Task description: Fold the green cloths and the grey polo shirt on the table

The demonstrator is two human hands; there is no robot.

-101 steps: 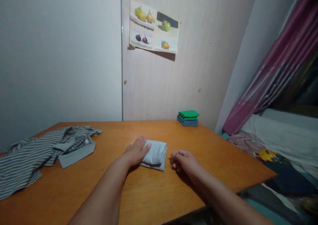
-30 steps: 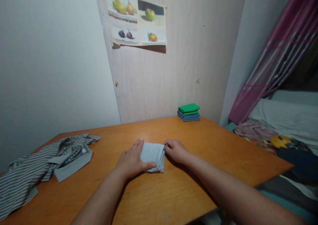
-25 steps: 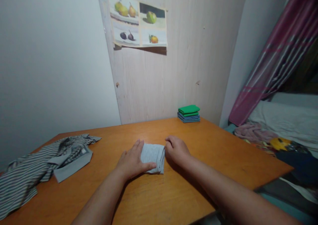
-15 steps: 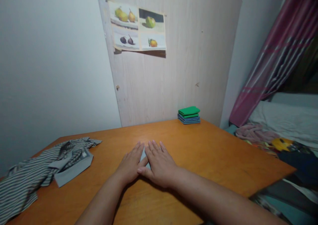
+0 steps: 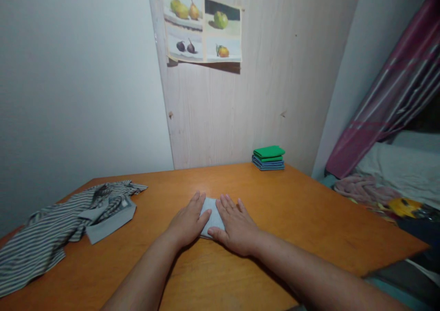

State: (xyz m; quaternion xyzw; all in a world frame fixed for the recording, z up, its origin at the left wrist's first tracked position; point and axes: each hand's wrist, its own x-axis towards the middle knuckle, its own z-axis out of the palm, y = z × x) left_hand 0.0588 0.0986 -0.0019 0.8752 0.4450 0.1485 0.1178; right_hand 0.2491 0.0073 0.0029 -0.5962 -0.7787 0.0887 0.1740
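A small, light grey folded cloth (image 5: 213, 217) lies flat on the orange-brown wooden table (image 5: 202, 274). My left hand (image 5: 188, 220) rests on its left side with the fingers stretched out and the thumb across the cloth. On the right side, my right hand (image 5: 235, 224) presses down flat, fingers extended and thumb pointing left. The cloth shows between the two hands; its outer sides are covered by them.
To the left lies a crumpled striped shirt (image 5: 55, 228) with a grey collar (image 5: 112, 226). At the table's back right stands a neat stack of folded green cloth (image 5: 269, 153) over blue folded cloth (image 5: 268, 164). Beyond the right edge are a pink curtain (image 5: 371, 105) and bedding.
My hands have moved apart, uncovering more of the grey cloth between them. The camera view has turned slightly, shifting the scene to the right.
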